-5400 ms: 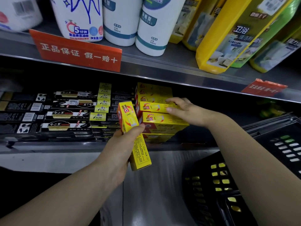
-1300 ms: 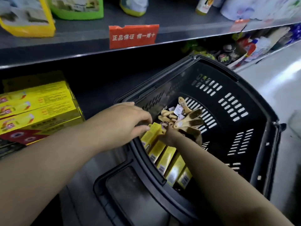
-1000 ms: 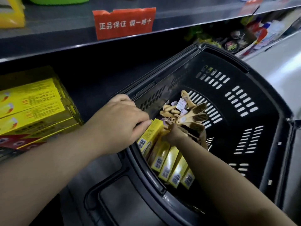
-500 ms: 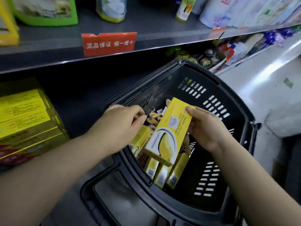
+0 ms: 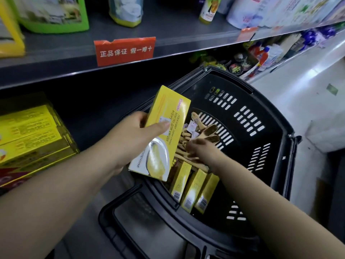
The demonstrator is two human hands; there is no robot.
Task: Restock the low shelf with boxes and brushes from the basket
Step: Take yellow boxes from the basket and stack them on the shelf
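My left hand (image 5: pixel 128 139) grips a yellow box (image 5: pixel 164 128) by its left side and holds it tilted above the near-left rim of the black basket (image 5: pixel 276 131). Inside the basket, three more yellow boxes (image 5: pixel 194 189) stand on end against the near wall. A pile of wooden brushes (image 5: pixel 203 131) lies beyond them. My right hand (image 5: pixel 201 149) reaches down into the basket and touches the brushes; it is blurred and its grip cannot be read. Stacked yellow boxes (image 5: pixel 29 135) fill the left of the low shelf.
A dark gap of low shelf (image 5: pixel 104 105) lies between the stacked boxes and the basket. The upper shelf carries an orange label (image 5: pixel 124 51), green and yellow packs and bottles. Light floor (image 5: pixel 308 101) runs to the right. The basket's handle (image 5: pixel 119 228) lies near me.
The box has passed from my right hand to my left hand and risen out of the basket. My right hand has gone back down to the brushes.
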